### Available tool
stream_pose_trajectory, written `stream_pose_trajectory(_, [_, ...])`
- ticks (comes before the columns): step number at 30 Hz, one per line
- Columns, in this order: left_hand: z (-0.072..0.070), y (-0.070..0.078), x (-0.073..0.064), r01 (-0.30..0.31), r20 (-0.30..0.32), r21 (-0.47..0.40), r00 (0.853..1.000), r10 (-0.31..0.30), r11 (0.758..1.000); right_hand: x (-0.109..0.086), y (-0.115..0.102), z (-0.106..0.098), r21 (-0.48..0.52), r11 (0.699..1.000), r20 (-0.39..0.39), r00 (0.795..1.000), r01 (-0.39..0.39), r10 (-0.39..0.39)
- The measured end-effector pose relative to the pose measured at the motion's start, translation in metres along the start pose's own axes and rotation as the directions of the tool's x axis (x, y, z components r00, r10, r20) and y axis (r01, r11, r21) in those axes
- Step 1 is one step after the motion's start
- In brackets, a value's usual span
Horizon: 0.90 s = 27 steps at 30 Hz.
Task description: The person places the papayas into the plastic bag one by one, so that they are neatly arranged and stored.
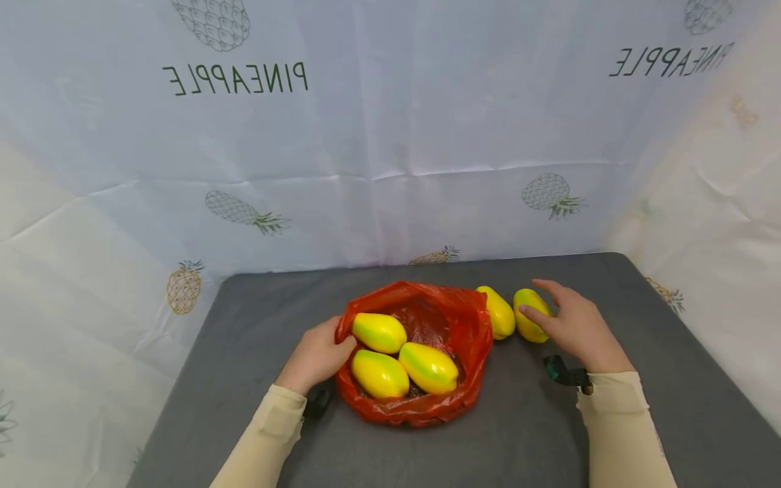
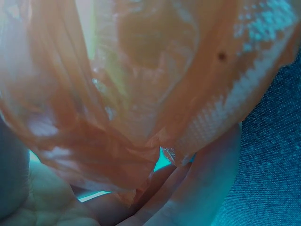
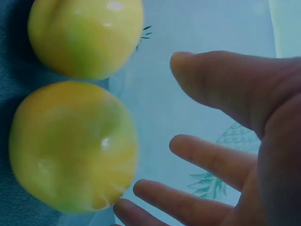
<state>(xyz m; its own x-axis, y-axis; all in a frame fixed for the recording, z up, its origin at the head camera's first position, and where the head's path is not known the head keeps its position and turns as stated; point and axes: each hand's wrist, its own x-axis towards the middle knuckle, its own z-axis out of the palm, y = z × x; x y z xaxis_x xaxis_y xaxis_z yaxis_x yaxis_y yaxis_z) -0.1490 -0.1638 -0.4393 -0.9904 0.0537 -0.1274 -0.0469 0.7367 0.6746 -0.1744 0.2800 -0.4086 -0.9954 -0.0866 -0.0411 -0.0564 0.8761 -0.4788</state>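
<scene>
A red plastic bag [image 1: 421, 410] stands with its mouth wide open on the table. Inside lie three glossy yellow-green fruits, mango-like in shape: one at the upper left [image 1: 379, 333], one at the lower left [image 1: 379, 373] and one at the right [image 1: 428, 368]. My left hand [image 1: 320, 356] grips the bag's left rim; in the left wrist view the thin plastic [image 2: 127, 165] runs between thumb and fingers. My right hand [image 1: 576, 325], fingers spread, hovers beside a loose fruit [image 3: 73, 148] right of the bag. Another loose fruit [image 1: 500, 315] lies between that one and the bag.
The dark grey table [image 1: 518, 434] reaches back to a pale cloth [image 1: 396, 135] printed with pineapples, which hangs behind and at both sides. A small black strap device [image 1: 564, 371] sits at my right wrist, and another dark one [image 1: 318, 403] at my left.
</scene>
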Motion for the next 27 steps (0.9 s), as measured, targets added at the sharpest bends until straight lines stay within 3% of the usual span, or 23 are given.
stream_pose_trajectory(8, [0.000,0.000,0.001,0.002,0.003,0.003,1.000,-0.002,1.000,0.005,0.010,0.009,0.011,0.999,0.029,0.998,-0.053,0.053])
stream_pose_trajectory(27, [0.001,0.000,0.003,-0.006,0.004,0.014,1.000,0.006,1.000,0.008,0.013,0.017,0.018,0.997,0.053,0.996,-0.071,0.070])
